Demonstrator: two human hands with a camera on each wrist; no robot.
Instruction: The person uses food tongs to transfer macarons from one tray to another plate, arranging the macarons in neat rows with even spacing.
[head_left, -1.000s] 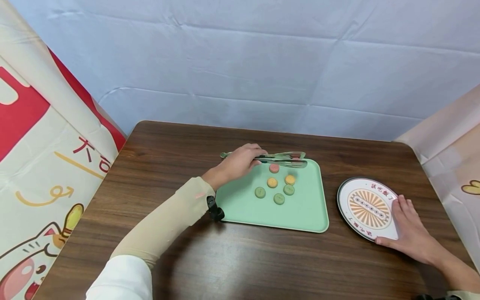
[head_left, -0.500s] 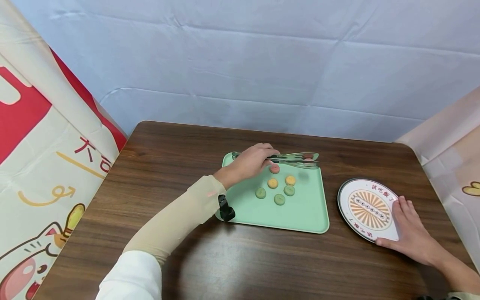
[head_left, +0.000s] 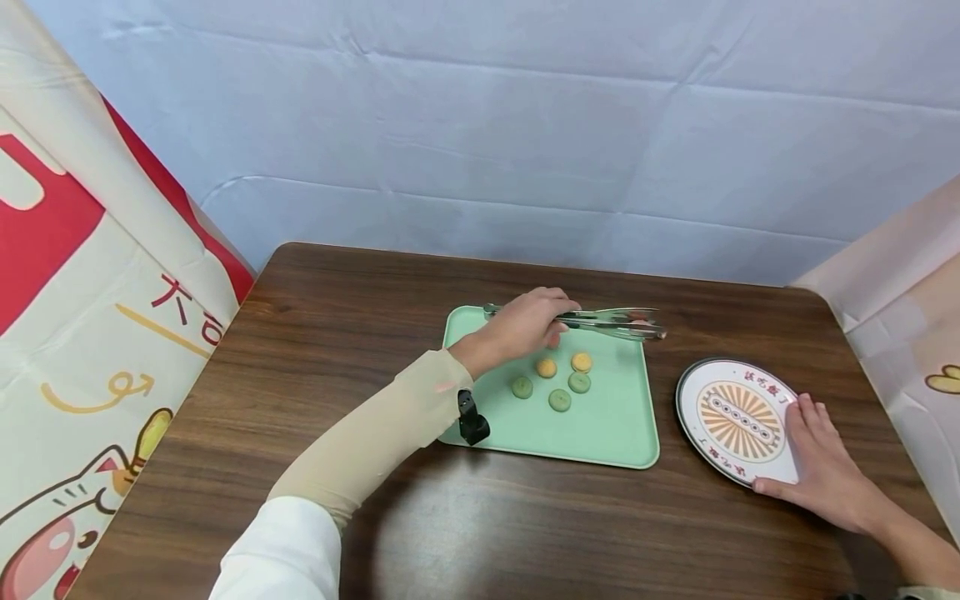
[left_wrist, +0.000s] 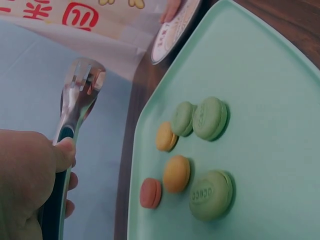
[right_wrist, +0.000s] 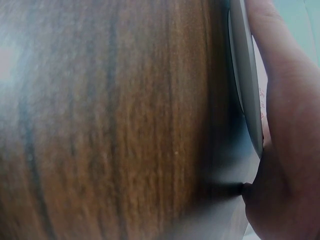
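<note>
Closest in, a beige sleeve [head_left: 367, 433] is crossing the brown counter [head_left: 600, 533]. Over on the right, the right hand [head_left: 828, 475] is resting on a white printed plate [head_left: 741, 421], its fingers released and lying by the rim, the thumb apart from them. To the plate's left, a pale green tray [head_left: 592, 437] is sitting apart from it, carrying three green macarons [head_left: 559, 400], with two yellow macarons [head_left: 581, 362] behind. A pink macaron [left_wrist: 150, 193] is lying farther back (from above, the left hand [head_left: 525, 323] is partly covering it). That hand's fingers are grasping metal tongs [left_wrist: 74, 102] above the tray's far side. The tips are holding a second pink macaron [left_wrist: 99, 80], partly hidden, out past the tray's right edge. Behind, a pale sheet [head_left: 480, 125] is hanging.
</note>
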